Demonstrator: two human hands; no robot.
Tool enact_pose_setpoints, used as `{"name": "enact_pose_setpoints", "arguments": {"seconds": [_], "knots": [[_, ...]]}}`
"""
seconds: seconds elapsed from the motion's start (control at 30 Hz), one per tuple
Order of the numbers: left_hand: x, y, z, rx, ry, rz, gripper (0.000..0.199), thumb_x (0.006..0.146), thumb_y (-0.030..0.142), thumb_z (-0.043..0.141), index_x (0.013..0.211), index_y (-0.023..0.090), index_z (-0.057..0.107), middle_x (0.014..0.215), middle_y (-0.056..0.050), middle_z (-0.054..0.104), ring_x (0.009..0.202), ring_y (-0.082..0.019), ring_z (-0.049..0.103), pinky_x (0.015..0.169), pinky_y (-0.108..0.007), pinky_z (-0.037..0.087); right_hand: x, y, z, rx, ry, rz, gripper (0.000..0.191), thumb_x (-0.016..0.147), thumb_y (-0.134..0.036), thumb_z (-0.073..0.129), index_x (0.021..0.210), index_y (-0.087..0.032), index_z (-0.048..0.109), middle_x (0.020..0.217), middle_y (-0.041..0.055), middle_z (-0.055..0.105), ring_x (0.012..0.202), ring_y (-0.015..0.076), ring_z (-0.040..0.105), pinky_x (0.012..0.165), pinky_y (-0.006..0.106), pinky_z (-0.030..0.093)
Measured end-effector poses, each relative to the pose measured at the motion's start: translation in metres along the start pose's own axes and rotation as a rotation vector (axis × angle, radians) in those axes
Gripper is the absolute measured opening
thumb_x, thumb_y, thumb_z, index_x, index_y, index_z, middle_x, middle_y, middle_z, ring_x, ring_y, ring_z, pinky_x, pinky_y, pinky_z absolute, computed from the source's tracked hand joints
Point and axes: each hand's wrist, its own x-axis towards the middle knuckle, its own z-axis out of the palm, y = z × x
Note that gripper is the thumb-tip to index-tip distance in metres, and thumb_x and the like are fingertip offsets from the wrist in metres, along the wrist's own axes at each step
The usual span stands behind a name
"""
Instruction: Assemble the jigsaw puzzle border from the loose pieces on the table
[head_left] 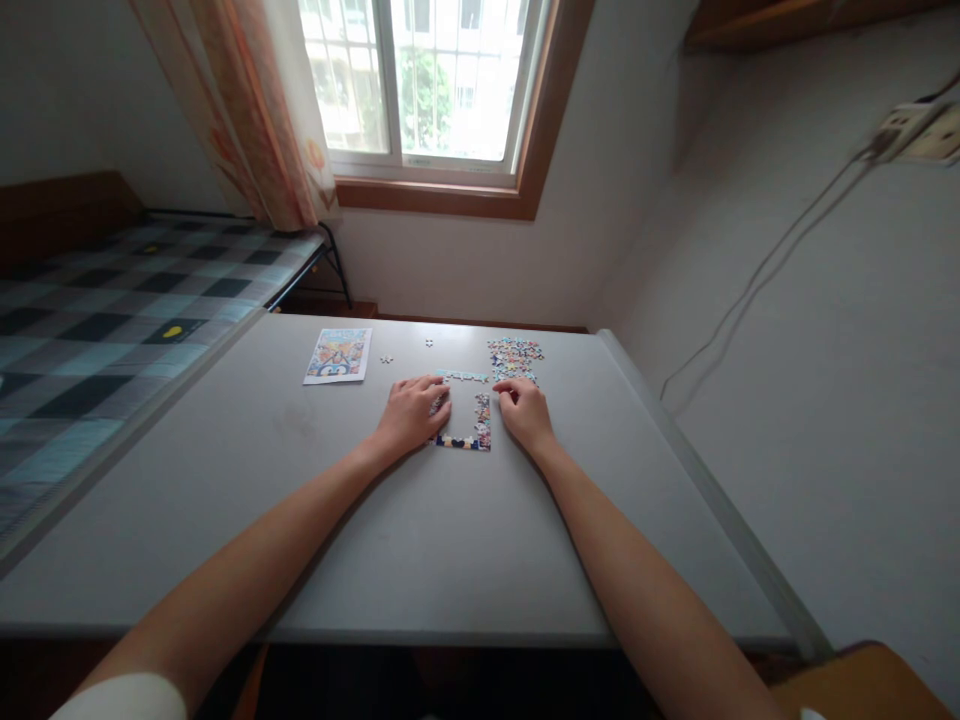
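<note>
A partly joined jigsaw puzzle lies on the grey table as a rectangular border, its middle showing bare tabletop. My left hand rests palm down over the border's left side, fingers stretched out and covering part of it. Just right of the border is my right hand, with thumb and forefinger pinched together near the upper right corner. Whatever sits in that pinch is too small to make out. Beyond the right hand, loose puzzle pieces are spread in a patch.
A printed picture sheet lies at the left on the table. Stray pieces sit between it and the puzzle, another farther back. A bed with a checked cover adjoins the left edge; a wall borders the right.
</note>
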Motion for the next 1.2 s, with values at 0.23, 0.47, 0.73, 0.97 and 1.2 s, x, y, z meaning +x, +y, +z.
{"name": "enact_pose_setpoints", "arguments": {"seconds": [0.23,0.47,0.73,0.97,1.2], "knots": [[0.0000,0.0011,-0.0018,0.007,0.006,-0.004,0.025,0.087,0.034,0.050,0.104,0.026,0.066,0.123,-0.005,0.062,0.115,-0.025,0.053,0.095,-0.044,0.038,-0.0004,-0.0029,-0.0014,-0.019,-0.016,0.019,0.023,0.076,-0.016,0.047,0.079,-0.021,0.069,0.086,0.0044,0.065,0.079,0.0180,0.057,0.081,0.032,0.045],[-0.0002,0.0024,-0.0021,0.024,-0.013,-0.030,0.026,0.087,0.034,0.050,0.104,0.026,0.066,0.124,-0.003,0.061,0.115,-0.024,0.052,0.097,-0.042,0.036,-0.0007,-0.0036,-0.0014,-0.034,-0.028,0.023,0.024,0.076,-0.017,0.047,0.081,-0.020,0.070,0.084,0.0040,0.064,0.079,0.0175,0.057,0.081,0.031,0.044],[0.0002,0.0047,-0.0035,0.031,-0.031,-0.055,0.026,0.087,0.033,0.049,0.105,0.027,0.066,0.124,-0.003,0.061,0.116,-0.023,0.051,0.098,-0.040,0.035,-0.0008,-0.0033,-0.0011,-0.039,-0.036,0.032,0.024,0.077,-0.018,0.047,0.082,-0.020,0.070,0.087,0.0042,0.065,0.082,0.0180,0.057,0.082,0.032,0.044],[-0.0002,0.0062,-0.0050,0.027,-0.030,-0.061,0.025,0.087,0.033,0.049,0.103,0.026,0.067,0.122,-0.003,0.062,0.114,-0.023,0.051,0.096,-0.040,0.035,-0.0009,-0.0039,-0.0015,-0.047,-0.044,0.027,0.023,0.077,-0.019,0.047,0.081,-0.020,0.070,0.087,0.0044,0.065,0.082,0.0182,0.057,0.082,0.032,0.044],[-0.0003,0.0057,-0.0047,0.047,0.008,-0.074,0.021,0.087,0.032,0.050,0.095,0.025,0.068,0.112,-0.002,0.065,0.105,-0.022,0.054,0.091,-0.039,0.036,-0.0010,-0.0042,-0.0016,-0.058,-0.042,0.021,0.023,0.077,-0.019,0.047,0.081,-0.021,0.070,0.085,0.0039,0.064,0.081,0.0184,0.057,0.082,0.032,0.044]]}}
